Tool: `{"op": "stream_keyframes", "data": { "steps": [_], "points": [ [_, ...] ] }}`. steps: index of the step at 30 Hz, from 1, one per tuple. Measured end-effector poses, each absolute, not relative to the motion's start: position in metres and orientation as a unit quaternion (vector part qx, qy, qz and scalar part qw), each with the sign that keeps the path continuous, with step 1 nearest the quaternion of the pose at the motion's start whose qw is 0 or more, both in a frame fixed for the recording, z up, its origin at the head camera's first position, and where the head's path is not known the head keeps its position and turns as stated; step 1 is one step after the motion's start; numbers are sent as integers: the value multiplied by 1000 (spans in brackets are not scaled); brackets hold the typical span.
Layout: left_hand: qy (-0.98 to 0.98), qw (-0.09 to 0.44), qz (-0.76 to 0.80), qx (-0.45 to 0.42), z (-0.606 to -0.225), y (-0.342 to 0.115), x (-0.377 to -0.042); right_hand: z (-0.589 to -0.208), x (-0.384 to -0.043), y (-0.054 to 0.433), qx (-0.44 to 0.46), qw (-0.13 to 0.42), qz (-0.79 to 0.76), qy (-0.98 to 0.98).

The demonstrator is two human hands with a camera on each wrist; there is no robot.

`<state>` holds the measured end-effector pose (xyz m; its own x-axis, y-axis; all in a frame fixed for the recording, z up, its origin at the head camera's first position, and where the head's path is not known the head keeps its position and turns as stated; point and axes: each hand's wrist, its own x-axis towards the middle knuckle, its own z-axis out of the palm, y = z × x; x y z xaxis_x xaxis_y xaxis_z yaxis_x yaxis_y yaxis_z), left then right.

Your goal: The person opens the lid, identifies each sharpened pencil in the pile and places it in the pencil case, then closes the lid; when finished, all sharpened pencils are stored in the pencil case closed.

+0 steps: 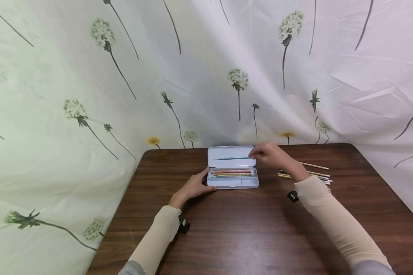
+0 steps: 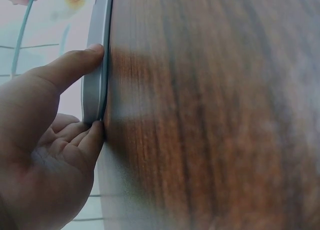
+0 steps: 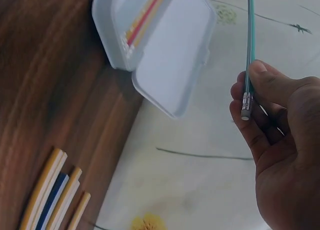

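Note:
A pale pencil case (image 1: 225, 183) lies on the table with its lid (image 1: 230, 151) raised at the back. Several pencils (image 1: 228, 173) lie side by side in its rear compartment; the front compartments show bare. My left hand (image 1: 194, 186) holds the case at its left end, thumb (image 2: 82, 65) against the front wall and fingers around the corner. Above the case, my right hand (image 1: 271, 156) pinches a teal pencil (image 3: 250, 45) near its eraser end, between thumb and fingers. In the head view this pencil runs level across the lid, tip pointing left.
To the right, partly behind my right forearm, several loose pencils (image 1: 316, 173) lie on the brown wooden table (image 1: 234, 225). A white curtain (image 1: 206, 68) with a dandelion print hangs right behind the table's back edge. Each wrist carries a small black device (image 1: 184, 224).

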<state>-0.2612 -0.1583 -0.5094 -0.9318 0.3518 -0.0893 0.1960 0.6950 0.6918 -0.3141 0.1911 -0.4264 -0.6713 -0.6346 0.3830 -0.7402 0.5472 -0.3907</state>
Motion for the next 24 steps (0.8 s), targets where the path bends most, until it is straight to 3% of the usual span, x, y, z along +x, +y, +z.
{"op": "stream_keyframes", "data": {
  "steps": [24],
  "points": [
    [916,103,357,153,-512,-159,-263,-487,-311,160,364,39,245,-898]
  ]
}}
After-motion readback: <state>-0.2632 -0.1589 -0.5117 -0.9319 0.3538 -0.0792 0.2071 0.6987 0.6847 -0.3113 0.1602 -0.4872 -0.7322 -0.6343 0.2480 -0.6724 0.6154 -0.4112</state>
